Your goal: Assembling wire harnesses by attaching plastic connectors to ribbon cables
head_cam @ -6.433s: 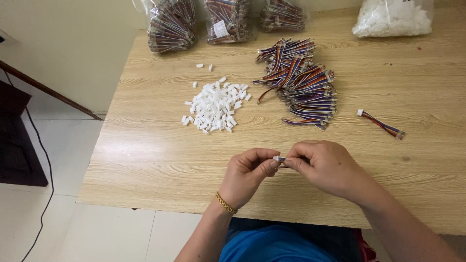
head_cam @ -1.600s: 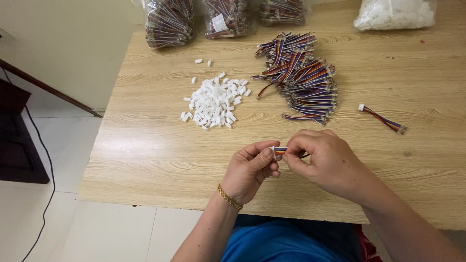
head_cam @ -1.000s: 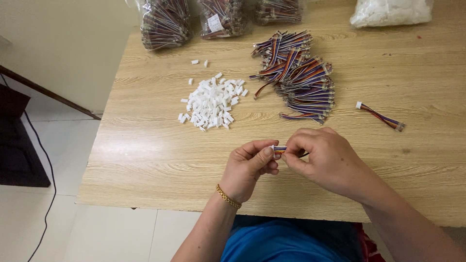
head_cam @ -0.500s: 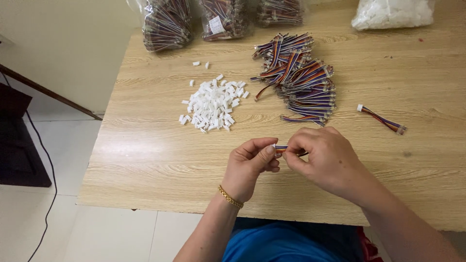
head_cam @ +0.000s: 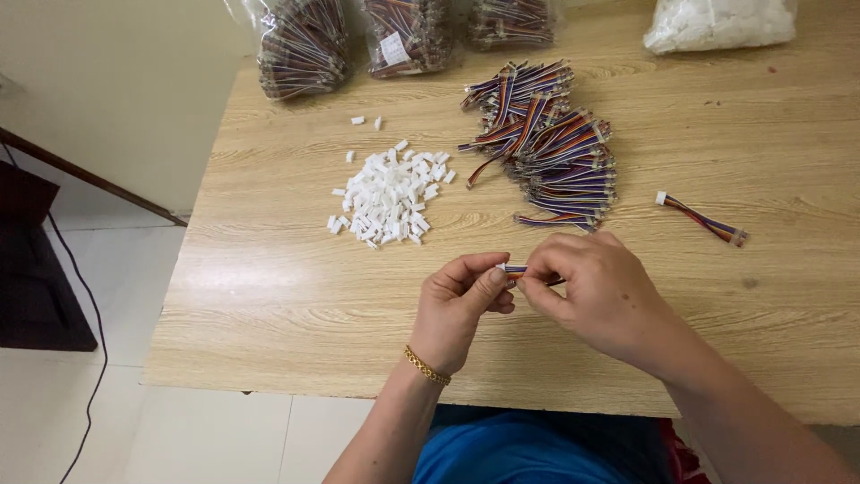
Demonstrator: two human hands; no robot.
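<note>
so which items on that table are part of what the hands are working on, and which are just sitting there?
In use:
- left hand and right hand, pinching one multicoloured wire lead
- pile of white plastic connector housings
- loose heap of wire leads

Lying about:
- single lead set apart
- bagged wire bundles
- bag of white parts
- wooden table

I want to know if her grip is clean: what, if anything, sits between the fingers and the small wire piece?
Nothing visible does. The left hand and right hand pinch the short coloured wire piece directly, above bare table. The white connector pile lies well clear.
</note>
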